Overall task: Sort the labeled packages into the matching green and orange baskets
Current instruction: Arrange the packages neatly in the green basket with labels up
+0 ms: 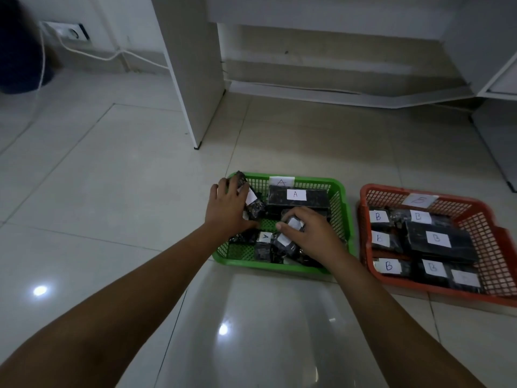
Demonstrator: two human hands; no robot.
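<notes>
Left hand (228,204): fingers curled around a black plastic-wrapped package with a white label (251,201), at the 10 o'clock corner inside the green plastic mesh basket (340,205).
Right hand (312,233): clenched on a small black wrapped package (291,224) near the basket's centre.
Large black package labelled A (298,197): flat at 12 o'clock.
Orange plastic mesh basket (486,228): on the tiled floor (112,191) at 3 o'clock of the green one, filled with black packages labelled B (440,240).

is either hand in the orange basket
No, both the left hand and right hand are in the green basket.
</notes>
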